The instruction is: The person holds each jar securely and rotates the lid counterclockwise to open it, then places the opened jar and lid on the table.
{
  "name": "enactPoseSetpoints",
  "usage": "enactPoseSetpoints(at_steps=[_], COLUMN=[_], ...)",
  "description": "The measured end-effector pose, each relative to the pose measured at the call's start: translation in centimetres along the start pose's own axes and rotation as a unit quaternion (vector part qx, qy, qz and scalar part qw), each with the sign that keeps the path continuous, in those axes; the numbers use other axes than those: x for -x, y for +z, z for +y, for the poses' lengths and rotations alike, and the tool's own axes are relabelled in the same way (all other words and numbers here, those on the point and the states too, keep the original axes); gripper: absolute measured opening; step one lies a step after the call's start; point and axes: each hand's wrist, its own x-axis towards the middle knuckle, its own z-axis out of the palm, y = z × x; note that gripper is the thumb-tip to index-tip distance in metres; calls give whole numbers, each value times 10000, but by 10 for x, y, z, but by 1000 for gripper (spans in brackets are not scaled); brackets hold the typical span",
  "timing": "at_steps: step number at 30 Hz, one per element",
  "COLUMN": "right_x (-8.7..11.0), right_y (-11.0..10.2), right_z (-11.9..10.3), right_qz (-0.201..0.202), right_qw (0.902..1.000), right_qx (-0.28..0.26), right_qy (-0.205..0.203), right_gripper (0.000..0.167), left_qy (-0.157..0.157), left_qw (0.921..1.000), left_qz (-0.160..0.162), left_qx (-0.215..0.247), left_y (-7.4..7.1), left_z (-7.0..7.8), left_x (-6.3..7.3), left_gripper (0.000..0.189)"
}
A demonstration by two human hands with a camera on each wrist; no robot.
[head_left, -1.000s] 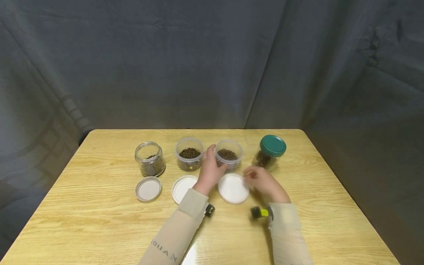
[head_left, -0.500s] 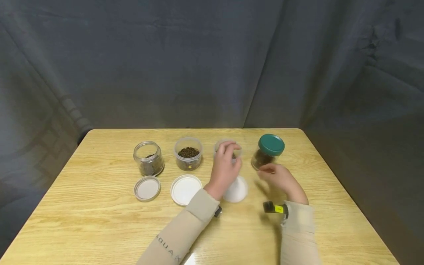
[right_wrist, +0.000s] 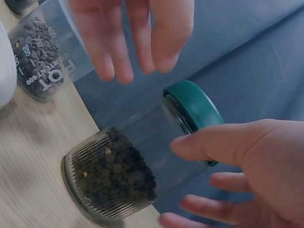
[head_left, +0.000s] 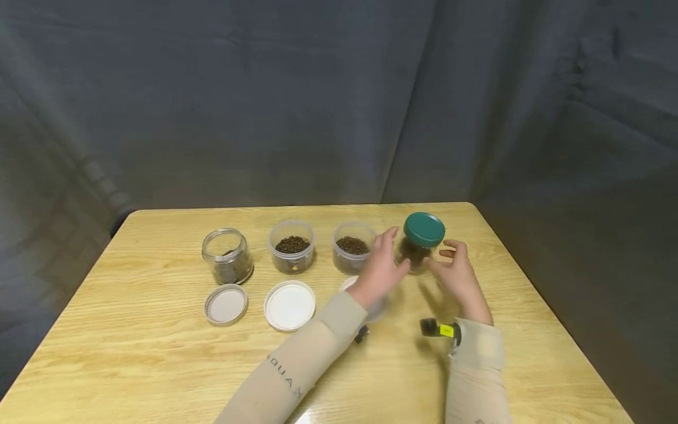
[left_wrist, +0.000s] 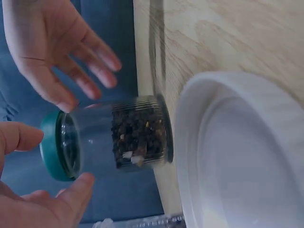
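A ribbed glass jar [right_wrist: 114, 175] with a green lid [head_left: 424, 229] stands at the right of the row, part filled with dark brown pellets. My left hand [head_left: 378, 268] is at the jar's left side, fingers spread and holding nothing. On the other side my right hand [head_left: 459, 274] stands with parted fingers, its thumb overlapping the jar near the lid in the right wrist view. The left wrist view has the lid [left_wrist: 54, 146] between the left hand's fingers [left_wrist: 76, 192], which overlap its edge. Both palms face the jar.
Left of the jar stand two clear plastic tubs [head_left: 352, 259] of brown pellets and an open glass jar [head_left: 228, 262]. In front lie a beige lid [head_left: 226, 304], a white lid [head_left: 289, 305] and another white lid [left_wrist: 237, 156], partly behind the left arm. A dark curtain [head_left: 265, 106] hangs behind the table.
My left hand has left the right-hand tub and moved right to the green-lidded jar. My right hand has moved right and up to the jar's other side, its fingers spreading.
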Motion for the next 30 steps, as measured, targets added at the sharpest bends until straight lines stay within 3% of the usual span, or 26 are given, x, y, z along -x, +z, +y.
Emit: enactPoseSetpoints(at_steps=[7,12,18,23,30], right_x=[-7,-16,-28,-32,-28], right_y=[-1,-5,-5,-3,-5], right_z=[0,4,11,15,20], right_qz=[362,343,122,119,177], right_qw=[9974,9978,9956,9925,9913], right_qx=[-616,-515,-693,-951,-1055], right_qy=[-44,-254,-625,-755,-773], right_gripper=[87,82,71,69,69], left_qy=[-550,-563,-767,-518,-312], left_qw=[9984,9974,9945,9963,9945], left_qz=[-147,-250,-75,80,-25], left_qx=[-58,369,709,675,998], left_y=[10,18,22,19,18], left_z=[1,1,-5,-9,-7], left_x=[-16,-28,-36,-40,-41], left_gripper=[83,83,83,73,66])
